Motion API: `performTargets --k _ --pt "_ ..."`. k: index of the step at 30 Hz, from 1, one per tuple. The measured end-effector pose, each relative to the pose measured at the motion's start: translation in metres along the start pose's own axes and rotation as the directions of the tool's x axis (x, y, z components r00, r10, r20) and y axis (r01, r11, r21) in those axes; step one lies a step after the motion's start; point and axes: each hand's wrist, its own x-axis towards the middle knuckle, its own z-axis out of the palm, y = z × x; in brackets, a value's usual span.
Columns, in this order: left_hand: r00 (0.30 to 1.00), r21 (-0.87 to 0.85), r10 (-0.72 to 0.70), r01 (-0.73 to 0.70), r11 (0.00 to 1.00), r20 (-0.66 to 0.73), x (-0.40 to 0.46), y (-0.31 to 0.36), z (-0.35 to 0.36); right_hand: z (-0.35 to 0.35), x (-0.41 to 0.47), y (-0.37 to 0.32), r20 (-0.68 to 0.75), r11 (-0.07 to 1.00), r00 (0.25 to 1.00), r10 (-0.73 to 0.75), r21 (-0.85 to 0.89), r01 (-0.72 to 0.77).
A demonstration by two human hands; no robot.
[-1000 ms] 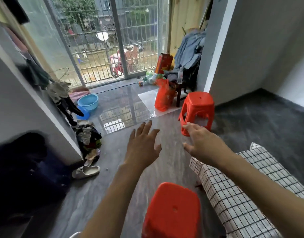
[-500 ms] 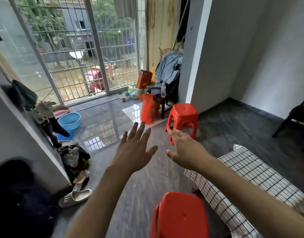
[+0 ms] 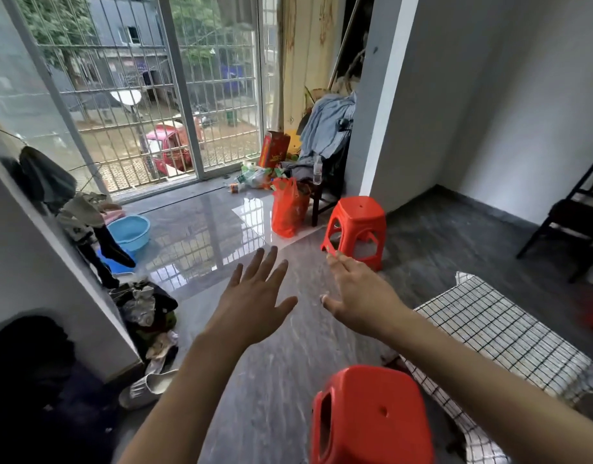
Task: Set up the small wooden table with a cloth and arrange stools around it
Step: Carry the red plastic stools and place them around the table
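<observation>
1. Left hand (image 3: pixel 255 304), right hand (image 3: pixel 358 298): both wide, fingers spread, holding nothing, short of far stool (image 3: pixel 355 226).
2. Near stool (image 3: pixel 372 416): beside cloth-covered worktop (image 3: pixel 509 339), well short of far stool.

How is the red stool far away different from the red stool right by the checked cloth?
The far stool stands by the white wall corner, apart from the table; the near stool sits right beside the checked cloth. The far stool shows its legs and open sides; the near stool shows mostly its seat top. The right hand reaches toward the far stool, not the near one. Both are red plastic.
</observation>
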Motion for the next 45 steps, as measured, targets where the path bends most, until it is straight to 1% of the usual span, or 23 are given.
performTargets --k 5,8,12,17,22,30,32,36,41,45 --pt "0.999 -0.014 0.015 -0.014 1.000 0.039 0.022 -0.025 0.007 0.013 0.037 0.000 -0.054 0.999 0.998 0.036 0.010 -0.036" --pt "0.997 0.002 0.026 -0.026 1.000 0.079 0.048 -0.041 0.011 0.026 0.066 0.001 -0.047 0.998 0.997 0.062 0.025 -0.060" --pt "0.995 0.033 0.036 -0.039 0.999 0.095 0.103 -0.061 0.011 0.042 0.114 0.007 -0.013 0.994 0.996 0.093 0.060 -0.092" --pt "0.988 0.029 0.092 -0.096 0.995 0.122 0.182 -0.074 0.004 0.042 0.182 0.035 0.000 0.990 0.992 0.127 0.060 -0.127" --pt "0.990 0.024 0.099 -0.102 0.995 0.099 0.259 -0.088 -0.002 0.037 0.249 0.062 0.009 0.987 0.989 0.150 0.065 -0.150" --pt "0.984 0.005 0.108 -0.110 0.994 0.139 0.344 -0.115 0.002 0.033 0.326 0.097 0.028 0.976 0.978 0.208 0.053 -0.209" --pt "0.982 0.005 0.127 -0.129 0.992 0.137 0.366 -0.121 0.003 0.031 0.349 0.105 0.038 0.970 0.971 0.235 0.054 -0.237" --pt "0.973 0.063 0.179 -0.189 0.980 0.145 0.412 -0.143 0.007 0.035 0.396 0.108 0.049 0.958 0.961 0.273 0.074 -0.276" --pt "0.963 0.053 0.237 -0.245 0.968 0.128 0.483 -0.185 0.001 0.038 0.466 0.107 0.061 0.950 0.952 0.301 0.067 -0.305" --pt "0.952 0.052 0.284 -0.291 0.955 0.111 0.539 -0.225 -0.016 0.032 0.526 0.103 0.049 0.925 0.927 0.373 0.059 -0.375"
